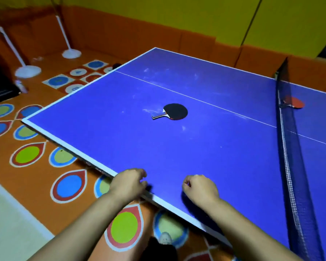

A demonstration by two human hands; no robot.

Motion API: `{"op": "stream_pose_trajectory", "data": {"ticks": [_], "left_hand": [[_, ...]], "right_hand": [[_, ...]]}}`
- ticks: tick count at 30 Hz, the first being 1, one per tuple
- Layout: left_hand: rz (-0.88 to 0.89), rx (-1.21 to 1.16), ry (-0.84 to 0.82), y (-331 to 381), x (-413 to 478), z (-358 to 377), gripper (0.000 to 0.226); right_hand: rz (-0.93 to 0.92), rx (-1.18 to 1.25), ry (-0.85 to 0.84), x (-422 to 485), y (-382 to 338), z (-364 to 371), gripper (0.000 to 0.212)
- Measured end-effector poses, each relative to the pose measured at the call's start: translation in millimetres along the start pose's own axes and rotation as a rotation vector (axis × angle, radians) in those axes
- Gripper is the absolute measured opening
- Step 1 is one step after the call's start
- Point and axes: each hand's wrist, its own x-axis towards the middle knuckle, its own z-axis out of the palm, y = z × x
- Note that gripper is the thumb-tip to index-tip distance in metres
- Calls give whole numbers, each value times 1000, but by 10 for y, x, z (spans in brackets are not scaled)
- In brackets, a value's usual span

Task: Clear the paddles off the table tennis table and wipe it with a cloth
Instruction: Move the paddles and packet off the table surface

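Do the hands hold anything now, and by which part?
Nothing is held. Left hand and right hand are empty; the black paddle lies untouched on the table tennis table.

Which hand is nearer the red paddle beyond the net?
Right. The right hand is over the table, toward the net; the left hand is at its edge further left, farther from the red paddle.
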Motion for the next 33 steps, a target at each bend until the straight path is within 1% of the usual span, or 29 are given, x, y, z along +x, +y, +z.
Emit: {"op": "stream_pose_trajectory", "data": {"ticks": [4, 6, 11, 14, 17, 20, 24, 28, 33], "left_hand": [[1, 11, -8, -11, 743, -93, 33], [0, 14, -31, -44, 1119, -147, 34], [-13, 5, -28, -100, 1998, -247, 31], [-10, 17, -65, -153, 2460, -280, 27], [16, 26, -109, -228, 2956, -256, 23], [37, 2, -121, -305, 3478, -225, 21], [69, -18, -139, -402, 4130, -134, 23], [114, 31, -113, -467, 4600, 26, 14], [198, 185, -108, -475, 4853, 217, 25]], "right_hand": [[47, 13, 10, 695, 79, -138, 26], [55, 30, 0, 1006, 95, -222, 26], [70, 32, -25, 1718, 121, -398, 24], [110, 30, -47, 2052, 88, -478, 20], [143, 11, -21, 2360, 85, -503, 23], [200, 14, 10, 2587, 53, -523, 26], [348, 71, -33, 2836, -54, -550, 29], [451, 91, -36, 2979, -137, -484, 28], [536, 96, -63, 3004, -237, -403, 29]]}}
